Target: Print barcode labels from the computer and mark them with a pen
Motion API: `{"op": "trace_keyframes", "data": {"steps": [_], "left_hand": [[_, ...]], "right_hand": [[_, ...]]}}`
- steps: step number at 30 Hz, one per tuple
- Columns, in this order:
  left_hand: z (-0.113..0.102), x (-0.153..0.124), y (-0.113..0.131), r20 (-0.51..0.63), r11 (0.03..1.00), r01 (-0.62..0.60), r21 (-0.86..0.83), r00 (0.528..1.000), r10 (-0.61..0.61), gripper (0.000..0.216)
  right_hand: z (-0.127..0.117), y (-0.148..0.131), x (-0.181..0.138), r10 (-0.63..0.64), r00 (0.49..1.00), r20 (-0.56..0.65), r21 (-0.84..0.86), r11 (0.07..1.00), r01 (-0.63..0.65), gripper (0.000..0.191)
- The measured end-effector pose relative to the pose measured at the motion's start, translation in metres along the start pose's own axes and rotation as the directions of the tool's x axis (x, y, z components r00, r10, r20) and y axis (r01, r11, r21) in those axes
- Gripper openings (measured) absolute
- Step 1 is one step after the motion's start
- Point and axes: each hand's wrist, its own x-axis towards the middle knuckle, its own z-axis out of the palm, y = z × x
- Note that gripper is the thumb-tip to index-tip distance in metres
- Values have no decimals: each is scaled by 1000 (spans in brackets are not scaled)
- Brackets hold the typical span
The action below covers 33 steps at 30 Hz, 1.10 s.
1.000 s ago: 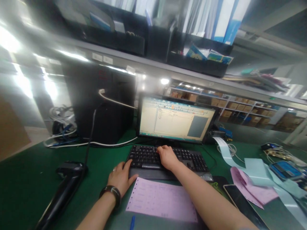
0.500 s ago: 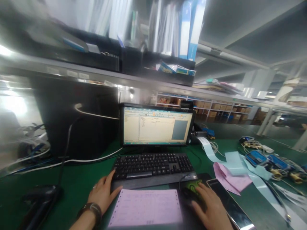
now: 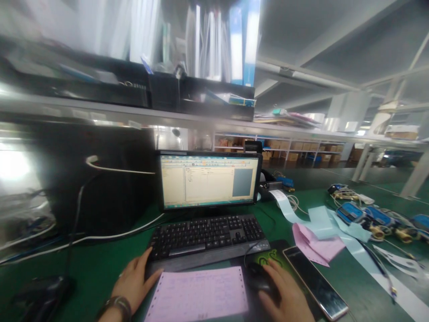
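Note:
My left hand [image 3: 133,278] rests at the lower left corner of the black keyboard [image 3: 208,237], thumb and fingers apart, the thumb tip by the top left corner of a pink printed form [image 3: 201,293]. A dark bracelet circles that wrist. My right hand [image 3: 284,290] is curved over a black computer mouse [image 3: 262,279] on a dark mouse pad [image 3: 264,257] with a green design. Behind the keyboard stands a lit monitor [image 3: 209,181] with a program window. To the right of my right hand lies a smartphone [image 3: 317,284], its screen dark.
A barcode scanner [image 3: 40,293], blurred, is at the lower left. On the right lie a folded pink sheet [image 3: 317,246], a pale blue label strip [image 3: 323,226] and blue meters [image 3: 350,212] with brass fittings. Above the monitor runs a shelf [image 3: 187,120] with binders [image 3: 236,44].
The whole view has shifted, so the desk things appear farther left. My right hand remains on the mouse, and more of the smartphone shows. The left hand stays by the keyboard corner.

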Motion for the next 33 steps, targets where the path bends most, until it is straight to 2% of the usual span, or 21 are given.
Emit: {"op": "trace_keyframes", "data": {"steps": [3,7,11,15,18,21,28,33], "left_hand": [[-2,-1,2,15,1000,4,0,1000,-4,72],[-5,-4,6,33,1000,9,19,999,-10,72],[-4,-4,6,41,999,22,41,999,-24,70],[-2,-4,4,54,998,28,48,998,-30,72],[-2,-5,4,53,999,26,43,998,-28,72],[-3,-5,6,56,999,36,35,998,-38,73],[-1,-4,4,48,999,31,16,998,-31,74],[-1,-6,4,47,999,31,20,998,-32,72]], "right_hand": [[-13,-11,21,34,999,4,57,998,-34,42],[-21,-35,78,11,996,92,150,988,-25,33],[7,-45,146,-2,979,204,138,990,-26,29],[44,-33,190,87,968,235,40,994,-99,23],[57,-25,203,131,964,232,-18,991,-130,27],[60,-25,204,116,964,239,-38,993,-110,27],[64,-50,205,-106,937,332,15,994,107,21],[66,-59,207,-155,926,345,2,986,164,19]]}}
